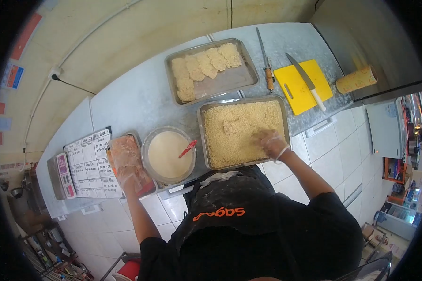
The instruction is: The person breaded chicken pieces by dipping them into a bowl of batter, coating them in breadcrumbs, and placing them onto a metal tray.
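My left hand (125,173), in a clear plastic glove, lies over raw pale-pink meat fillets (125,145) in a metal tray, its fingers stretched across them. My right hand (270,143), also gloved, rests on the breadcrumbs (241,150) filling a deep metal pan (202,136), fingers apart. A crumb-covered piece (230,125) shows on the crumbs left of that hand. Between the two trays stands a round bowl of creamy batter (166,152) with a red-handled utensil (188,148) in it.
Behind, a metal tray (229,83) holds several breaded fillets (206,64). Beyond it lie a long sharpening steel (268,77), a yellow cutting board (297,100) with a white-handled knife (309,83), and a wrap roll (357,80). A whiteboard (86,161) and scale (63,175) are left.
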### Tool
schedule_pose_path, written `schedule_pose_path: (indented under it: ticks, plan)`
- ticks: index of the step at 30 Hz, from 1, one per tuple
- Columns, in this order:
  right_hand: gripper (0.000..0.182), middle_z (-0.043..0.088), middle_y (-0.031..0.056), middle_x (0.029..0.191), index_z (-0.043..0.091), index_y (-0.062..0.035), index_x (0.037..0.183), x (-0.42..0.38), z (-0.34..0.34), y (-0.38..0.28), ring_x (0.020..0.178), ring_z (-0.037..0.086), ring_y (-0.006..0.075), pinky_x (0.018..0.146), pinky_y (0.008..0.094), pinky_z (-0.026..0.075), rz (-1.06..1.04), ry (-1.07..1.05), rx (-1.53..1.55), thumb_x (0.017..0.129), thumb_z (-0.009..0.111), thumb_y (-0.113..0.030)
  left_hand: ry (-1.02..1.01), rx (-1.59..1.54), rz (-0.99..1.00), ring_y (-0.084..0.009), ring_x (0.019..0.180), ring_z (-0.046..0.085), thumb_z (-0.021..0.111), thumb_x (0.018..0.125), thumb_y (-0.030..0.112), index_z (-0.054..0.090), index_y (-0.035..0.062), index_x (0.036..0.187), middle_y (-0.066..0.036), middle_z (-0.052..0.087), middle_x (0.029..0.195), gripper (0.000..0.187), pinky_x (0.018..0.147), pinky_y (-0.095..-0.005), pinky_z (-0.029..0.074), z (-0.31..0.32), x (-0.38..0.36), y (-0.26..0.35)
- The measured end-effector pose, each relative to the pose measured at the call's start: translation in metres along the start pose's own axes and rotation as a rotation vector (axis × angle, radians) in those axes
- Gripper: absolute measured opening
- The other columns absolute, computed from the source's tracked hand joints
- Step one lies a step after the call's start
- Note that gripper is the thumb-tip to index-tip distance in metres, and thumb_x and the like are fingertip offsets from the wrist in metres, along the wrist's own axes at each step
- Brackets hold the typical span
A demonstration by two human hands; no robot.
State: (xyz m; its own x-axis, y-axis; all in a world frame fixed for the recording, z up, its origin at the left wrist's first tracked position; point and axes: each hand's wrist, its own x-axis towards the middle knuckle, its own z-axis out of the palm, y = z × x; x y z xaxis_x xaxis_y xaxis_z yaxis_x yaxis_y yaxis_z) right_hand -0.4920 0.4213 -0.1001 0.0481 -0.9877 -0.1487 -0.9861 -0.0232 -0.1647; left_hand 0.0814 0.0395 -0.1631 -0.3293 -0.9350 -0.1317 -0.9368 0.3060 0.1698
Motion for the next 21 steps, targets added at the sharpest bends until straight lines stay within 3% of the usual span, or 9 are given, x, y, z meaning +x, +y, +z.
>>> schedule_pose_path:
  ticks: [3,5,7,9,11,14,16,19,21]
  plan:
    - [0.050,0.062,0.0104,0.130,0.061,-0.0173,0.129,-0.014,0.020,0.017,0.126,0.054,0.0287,0.102,0.0463,0.044,0.360,0.215,0.236,0.080,0.070,-0.019,0.012,-0.175,-0.124,-0.0281,0.095,0.060,0.062,0.090,0.038,0.067,0.0029,0.106,-0.013,0.066,0.105,0.039,0.085,-0.0397,0.048,-0.062,-0.026,0.051]
    - [0.056,0.063,0.0161,0.126,0.060,-0.0116,0.129,0.001,0.011,-0.004,0.123,0.055,0.0316,0.103,0.0440,0.044,0.621,0.206,0.123,0.075,0.074,-0.021,0.031,-0.550,-0.477,-0.0241,0.077,0.062,0.069,0.089,0.036,0.067,0.0006,0.104,-0.010,0.067,0.089,0.039,0.067,-0.0362,0.050,-0.097,-0.038,0.093]
    - [0.065,0.063,0.0211,0.123,0.058,-0.0066,0.131,0.008,0.022,-0.007,0.120,0.057,0.0338,0.103,0.0422,0.045,0.759,0.196,0.226,0.071,0.079,-0.023,0.047,-0.744,-0.504,-0.0201,0.074,0.061,0.072,0.087,0.029,0.066,0.0014,0.107,-0.008,0.066,0.089,0.034,0.062,-0.0325,0.049,-0.095,-0.049,0.087]
    - [0.077,0.063,0.0254,0.121,0.054,-0.0022,0.134,0.026,0.055,0.020,0.117,0.060,0.0353,0.102,0.0410,0.046,0.756,0.193,0.549,0.067,0.083,-0.026,0.032,-0.887,-0.544,-0.0167,0.070,0.060,0.073,0.087,0.024,0.065,0.0006,0.109,-0.007,0.066,0.086,0.033,0.059,-0.0297,0.048,-0.100,-0.060,0.085]
    - [0.077,0.063,0.0268,0.120,0.052,0.0015,0.135,0.032,0.035,0.031,0.114,0.061,0.0378,0.101,0.0409,0.046,0.667,0.149,0.716,0.070,0.082,-0.027,-0.015,-0.980,-0.598,-0.0139,0.066,0.058,0.070,0.087,0.021,0.063,-0.0018,0.111,-0.006,0.066,0.081,0.034,0.059,-0.0280,0.047,-0.120,-0.071,0.093]
    - [0.071,0.061,0.0282,0.125,0.050,0.0046,0.137,0.047,-0.017,0.030,0.118,0.059,0.0384,0.104,0.0388,0.044,0.578,-0.044,0.904,0.080,0.074,-0.031,-0.018,-1.200,-0.505,-0.0122,0.072,0.062,0.076,0.085,0.014,0.063,0.0019,0.112,-0.005,0.067,0.092,0.032,0.058,-0.0213,0.049,-0.146,-0.085,0.098]
    - [0.069,0.061,0.0285,0.127,0.047,0.0042,0.139,0.070,-0.059,0.013,0.120,0.059,0.0385,0.105,0.0399,0.044,0.439,-0.147,0.689,0.085,0.069,-0.033,-0.069,-1.144,-0.460,-0.0133,0.076,0.063,0.076,0.085,0.014,0.063,0.0018,0.113,-0.005,0.067,0.095,0.033,0.063,-0.0226,0.050,-0.157,-0.090,0.100]
    - [0.072,0.051,0.0251,0.142,0.044,0.0012,0.143,0.106,-0.031,-0.003,0.132,0.049,0.0362,0.110,0.0430,0.038,0.362,-0.083,0.747,0.088,0.061,-0.040,-0.141,-1.065,-0.407,-0.0142,0.082,0.064,0.076,0.085,0.015,0.064,0.0013,0.113,-0.006,0.067,0.098,0.033,0.070,-0.0244,0.052,-0.174,-0.096,0.118]
    - [0.078,0.038,0.0227,0.152,0.035,-0.0008,0.149,0.125,0.003,-0.043,0.142,0.035,0.0365,0.115,0.0490,0.030,0.270,-0.064,0.285,0.091,0.056,-0.047,-0.174,-1.010,-0.384,-0.0147,0.086,0.064,0.077,0.084,0.016,0.064,0.0001,0.112,-0.007,0.067,0.100,0.034,0.075,-0.0257,0.053,-0.174,-0.097,0.131]
